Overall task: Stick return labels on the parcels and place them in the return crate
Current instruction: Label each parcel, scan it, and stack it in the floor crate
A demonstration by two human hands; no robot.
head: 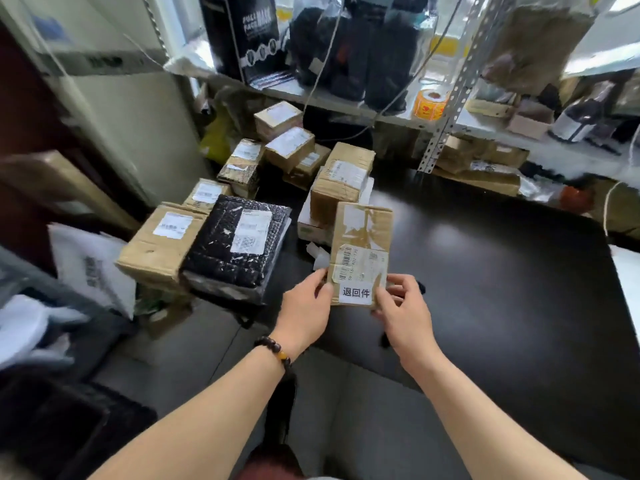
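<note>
Far left of the grip, past the stacked parcels, lie white bags (93, 265) and a dark bin-like shape (69, 427) at the lower left corner; whether that is the return crate cannot be told, and no crate shows clearly anywhere.

Just left of the grip and beyond it sits the pile (242, 188): a brown carton (159, 244), a black bubble mailer (235, 244) against its right side, and smaller taped boxes behind. All carry shipping labels; none shows a return label from here.

The left hand (304, 310), with a bead bracelet (273, 349) at the wrist, pinches the near left edge of the held box (360, 237), thumb on its face. The box is a flat brown carton held up off the black table (502, 271), its long axis running away from the person and slightly up, so nearly all of it lies beyond both hands. The white return label (356, 292) sits on the near end of its face, between the two thumbs, below the old barcode label (360, 263). It looks flat and already stuck.

The right hand (403, 306) closes on the near right corner, fingers curled behind the box, thumb near the label's right edge.

Both hands are equally near the box. If the crate is down at the left, the left hand is the nearer one for carrying, and the box would need swinging leftward, clear of the mailer. That is a guess about the crate's place.
</note>
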